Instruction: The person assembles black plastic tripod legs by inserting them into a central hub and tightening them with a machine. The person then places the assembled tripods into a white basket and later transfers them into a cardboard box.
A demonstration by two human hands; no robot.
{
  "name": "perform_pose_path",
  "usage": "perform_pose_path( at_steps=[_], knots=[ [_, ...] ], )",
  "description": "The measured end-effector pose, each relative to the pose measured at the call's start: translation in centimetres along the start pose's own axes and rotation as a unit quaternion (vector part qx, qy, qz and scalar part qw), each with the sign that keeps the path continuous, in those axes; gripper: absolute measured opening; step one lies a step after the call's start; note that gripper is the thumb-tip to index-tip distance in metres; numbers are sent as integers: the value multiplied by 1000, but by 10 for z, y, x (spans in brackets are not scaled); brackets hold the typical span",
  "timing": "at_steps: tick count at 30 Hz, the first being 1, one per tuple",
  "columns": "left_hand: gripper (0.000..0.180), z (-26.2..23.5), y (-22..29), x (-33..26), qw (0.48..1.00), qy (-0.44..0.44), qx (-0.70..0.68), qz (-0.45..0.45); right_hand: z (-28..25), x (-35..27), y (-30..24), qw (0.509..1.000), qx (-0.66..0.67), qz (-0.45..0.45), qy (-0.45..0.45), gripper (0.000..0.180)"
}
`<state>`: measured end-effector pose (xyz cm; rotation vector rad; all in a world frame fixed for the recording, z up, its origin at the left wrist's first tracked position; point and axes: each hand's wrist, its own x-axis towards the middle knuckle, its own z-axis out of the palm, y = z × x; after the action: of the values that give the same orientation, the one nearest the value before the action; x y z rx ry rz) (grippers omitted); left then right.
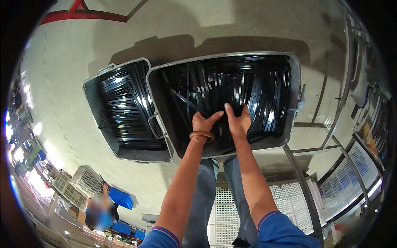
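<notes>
Both my hands are inside a large grey bin (295,68) filled with long, thin, shiny black strips (256,89). My left hand (203,122), with a brown bangle at the wrist, is over the strips left of the bin's middle. Its thumb stretches toward the right hand, and the other fingers point down, partly hidden. Close beside it, my right hand (239,120) has its thumb raised and apart from the fingers, which reach down among the strips. Neither hand shows a strip clearly gripped. One strip (184,99) lies slanted across the others near my left hand.
A second grey bin (93,99) of black strips adjoins on the left. White perforated crates (223,215) are by my legs; a metal frame (304,186) is at right. At lower left, another person (101,213) is near a blue crate (120,199). A red bar (82,16) crosses far left.
</notes>
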<state>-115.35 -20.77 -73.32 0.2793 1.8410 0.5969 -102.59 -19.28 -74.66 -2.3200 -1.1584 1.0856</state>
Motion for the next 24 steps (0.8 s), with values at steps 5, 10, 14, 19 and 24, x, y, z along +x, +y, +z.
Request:
perform_pose_path(
  at_steps=[5, 10, 14, 19, 24],
  knots=[
    [53, 1, -12, 10, 995, -94, -30, 13, -9, 15, -8, 986, 119, 106, -54, 75],
    [48, -18, -5, 10, 992, -82, 79, -61, 2, 9, -6, 956, 224, 108, -153, 68],
    [47, -40, -5, -3, 983, -127, -132, 26, 10, -12, -36, 896, 314, 186, -254, 51],
    [41, -54, 4, -29, 986, -106, -115, 52, -10, -26, -50, 836, 364, 235, -336, 49],
    [38, -60, 35, -111, 973, -162, -159, 26, -80, -72, -70, 853, 332, 203, -349, 43]
  ],
)
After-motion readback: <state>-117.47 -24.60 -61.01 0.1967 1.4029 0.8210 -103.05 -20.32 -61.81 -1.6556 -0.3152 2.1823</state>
